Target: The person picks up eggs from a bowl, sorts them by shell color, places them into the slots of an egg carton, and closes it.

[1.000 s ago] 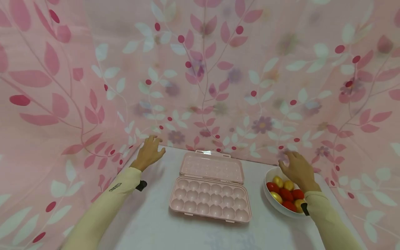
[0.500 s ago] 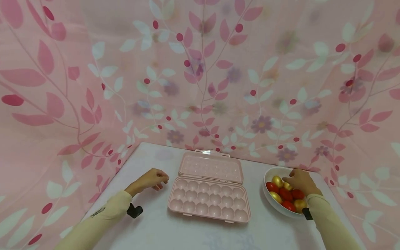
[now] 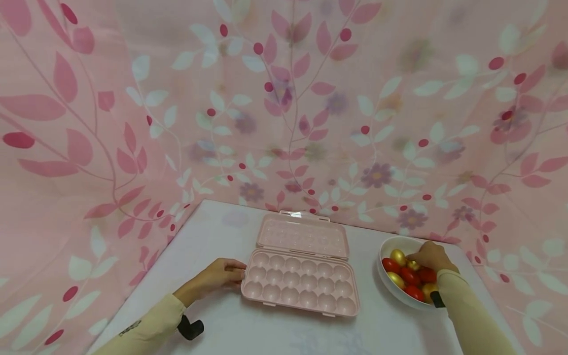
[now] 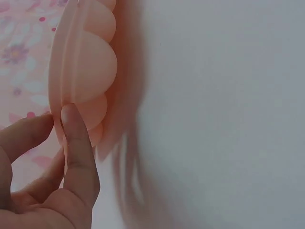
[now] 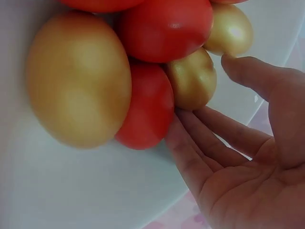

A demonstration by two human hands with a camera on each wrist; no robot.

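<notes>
A pink plastic egg box [image 3: 299, 282] lies unfolded on the table, its lid [image 3: 302, 235] laid back behind the cupped tray. The cups hold nothing. My left hand [image 3: 219, 278] pinches the tray's left rim; in the left wrist view the thumb and a finger [image 4: 28, 136] meet at the rim [image 4: 66, 62]. On the right, my right hand [image 3: 432, 256] reaches into a white bowl [image 3: 392, 287] of red and gold eggs. The right wrist view has its straight fingers [image 5: 214, 143] reaching beneath a gold egg [image 5: 193, 78], the thumb spread apart above.
A white cloth covers the table [image 3: 213, 325]. Pink floral curtain [image 3: 288, 98] hangs close behind and on both sides. Other eggs in the bowl include a red egg [image 5: 147, 105] and a large gold egg [image 5: 78, 81] near the right wrist camera.
My left hand has come down and right from the back left to the tray's rim. The right hand has lowered from above the bowl in among the eggs.
</notes>
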